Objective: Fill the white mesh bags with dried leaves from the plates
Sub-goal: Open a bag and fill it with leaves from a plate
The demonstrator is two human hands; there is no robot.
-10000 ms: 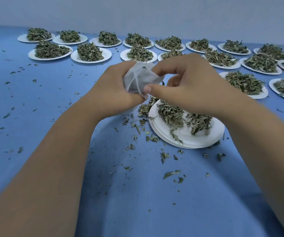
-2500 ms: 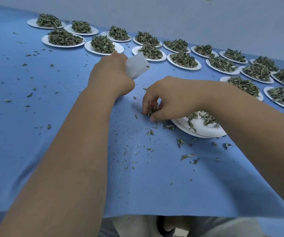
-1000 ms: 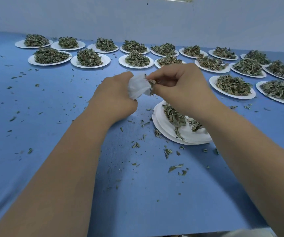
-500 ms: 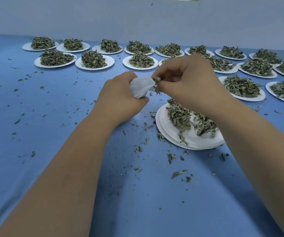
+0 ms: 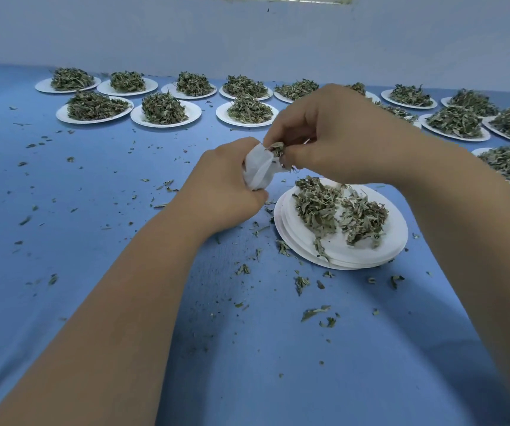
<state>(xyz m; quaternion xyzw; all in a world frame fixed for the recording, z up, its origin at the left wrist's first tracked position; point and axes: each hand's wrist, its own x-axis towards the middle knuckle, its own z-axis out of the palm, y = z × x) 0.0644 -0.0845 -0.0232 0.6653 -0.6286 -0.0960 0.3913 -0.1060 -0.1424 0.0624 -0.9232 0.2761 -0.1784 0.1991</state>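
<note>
Lifted from the table (image 5: pixel 93 272), leaves (image 5: pixel 276 148) are pinched by the right hand (image 5: pixel 333 142) at the bag (image 5: pixel 258 170), gripped by the left hand (image 5: pixel 226 192) left of the plate (image 5: pixel 296 250); 2 clumps (image 5: pixel 318 207) are left there.

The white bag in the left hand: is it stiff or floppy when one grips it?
Probably floppy: the bag crumples and folds inside the left hand. It looks thin, so likely very light. The leaves that the right hand pinches seem brittle, as crumbs litter the table.
</note>
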